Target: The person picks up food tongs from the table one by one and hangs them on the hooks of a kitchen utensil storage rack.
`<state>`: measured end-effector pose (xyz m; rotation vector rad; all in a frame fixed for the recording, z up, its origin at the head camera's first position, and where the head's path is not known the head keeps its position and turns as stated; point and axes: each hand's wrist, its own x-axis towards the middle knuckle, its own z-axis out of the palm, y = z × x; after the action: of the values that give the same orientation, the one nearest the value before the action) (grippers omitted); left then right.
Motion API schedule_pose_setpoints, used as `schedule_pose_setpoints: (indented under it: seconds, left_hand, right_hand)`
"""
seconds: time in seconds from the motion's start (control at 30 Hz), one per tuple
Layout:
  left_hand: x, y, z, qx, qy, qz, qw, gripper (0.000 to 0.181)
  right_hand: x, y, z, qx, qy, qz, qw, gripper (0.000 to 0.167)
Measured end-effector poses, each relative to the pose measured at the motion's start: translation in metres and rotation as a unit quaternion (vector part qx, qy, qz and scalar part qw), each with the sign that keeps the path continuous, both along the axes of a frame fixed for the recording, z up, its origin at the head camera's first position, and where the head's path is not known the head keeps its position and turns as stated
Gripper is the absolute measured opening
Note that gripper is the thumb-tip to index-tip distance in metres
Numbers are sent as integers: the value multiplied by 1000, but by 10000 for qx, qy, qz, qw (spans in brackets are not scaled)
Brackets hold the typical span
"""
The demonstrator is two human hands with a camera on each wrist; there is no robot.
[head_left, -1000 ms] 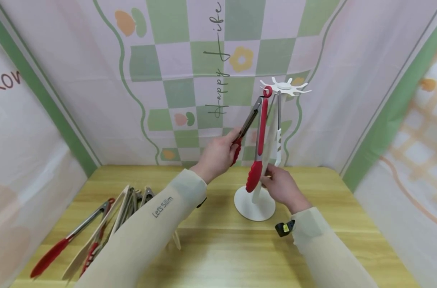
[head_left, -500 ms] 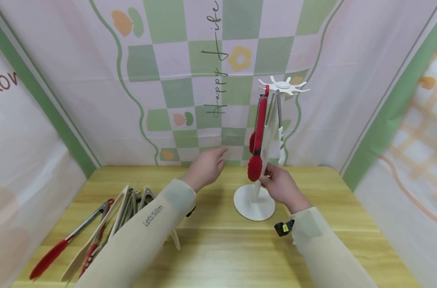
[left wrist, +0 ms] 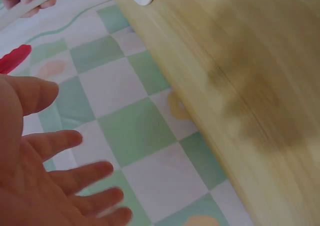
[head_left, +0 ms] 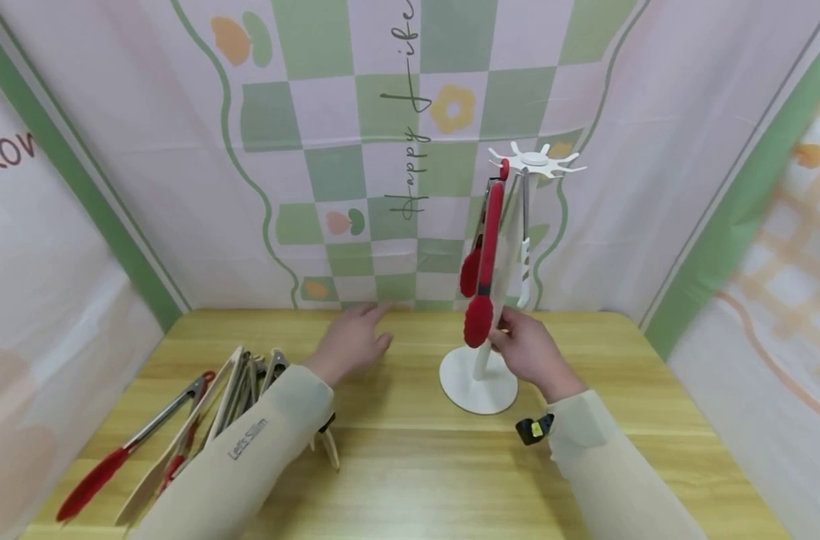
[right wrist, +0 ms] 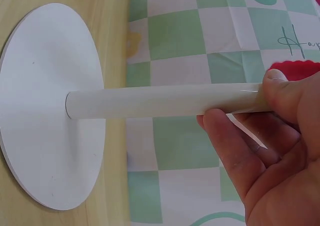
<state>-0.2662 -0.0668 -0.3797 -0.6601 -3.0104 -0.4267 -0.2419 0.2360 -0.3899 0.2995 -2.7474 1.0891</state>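
A white stand [head_left: 479, 380] with a round base and a ring of hooks on top stands upright on the table. My right hand [head_left: 533, 351] grips its post [right wrist: 160, 101] low down, thumb on one side and fingers on the other. From a hook hang red-tipped tongs [head_left: 492, 240] by their red loop, arms spread apart. White-handled tongs [head_left: 524, 259] hang beside them. My left hand [head_left: 351, 341] is over the table, left of the stand, and holds nothing; the left wrist view shows its fingers [left wrist: 82, 178] spread and relaxed.
At the left of the table lies a pile of several tongs [head_left: 237, 390], partly hidden by my left sleeve [head_left: 261, 442]. Red-handled tongs [head_left: 119, 457] lie at its outer side. A patterned cloth [head_left: 328, 172] hangs behind the table [head_left: 410, 480].
My left hand has let go of the red-tipped tongs and moved left and down. The tongs now hang free with a slight swing. My right hand has stayed on the post.
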Motion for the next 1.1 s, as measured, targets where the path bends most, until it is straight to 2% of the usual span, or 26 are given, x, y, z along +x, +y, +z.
schedule_pose_setpoints:
  seconds: [0.1, 0.27, 0.4, 0.5, 0.63, 0.9, 1.1]
  left_hand:
    - [8, -10, -4, -213, -154, 214, 9994, 62]
    - [21, -26, -7, -158, -732, 642, 9951, 68]
    - [32, -35, -9, -188, -1057, 791, 9911, 73]
    - [40, -39, -10, -370, -1168, 847, 9888, 76]
    - [52, -41, -7, -568, -1186, 898, 9872, 79]
    - [80, -50, 8, -616, -1066, 1167, 9855, 82]
    - [96, -56, 6, -425, -863, 1311, 9867, 83]
  right_hand:
    - [0, -1, 0, -12, 9, -47, 10000, 15]
    - [0, -2, -2, -39, 44, -75, 10000, 14]
    - [1, -2, -2, -4, 101, -89, 9999, 13]
    - [1, -2, -2, 21, 100, -95, 9999, 14]
    - [1, -3, -2, 54, 106, -84, 9999, 15]
    - [2, -5, -2, 98, 138, -136, 9998, 16]
    - [7, -9, -2, 164, 347, -324, 9987, 20]
